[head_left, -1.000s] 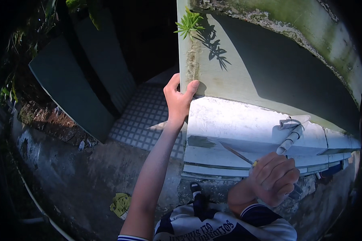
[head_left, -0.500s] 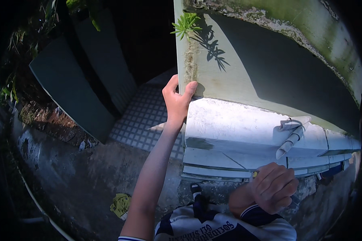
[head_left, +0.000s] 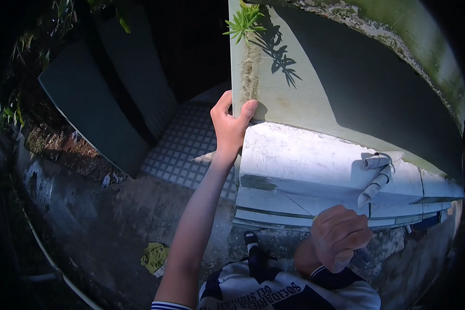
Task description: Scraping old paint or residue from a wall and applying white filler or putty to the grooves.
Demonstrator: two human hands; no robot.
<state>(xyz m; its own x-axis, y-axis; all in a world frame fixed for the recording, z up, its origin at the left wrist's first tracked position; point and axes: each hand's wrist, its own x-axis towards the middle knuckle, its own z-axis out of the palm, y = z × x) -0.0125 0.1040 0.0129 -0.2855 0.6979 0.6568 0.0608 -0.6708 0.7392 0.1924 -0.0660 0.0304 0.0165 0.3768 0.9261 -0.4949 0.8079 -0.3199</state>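
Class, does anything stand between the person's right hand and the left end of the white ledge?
Nothing visible blocks the right hand from the left end of the white ledge; only the thin tool in its grip points that way. The pale pipe juts out near the hand, right of that path.

We count one left hand (head_left: 229, 126) and one right hand (head_left: 342, 235), two altogether. We also see one thin tool (head_left: 298, 204), two pipe ends (head_left: 375, 186), one spiky plant (head_left: 244, 21), one cloth (head_left: 154, 257) and one sandalled foot (head_left: 251, 240).
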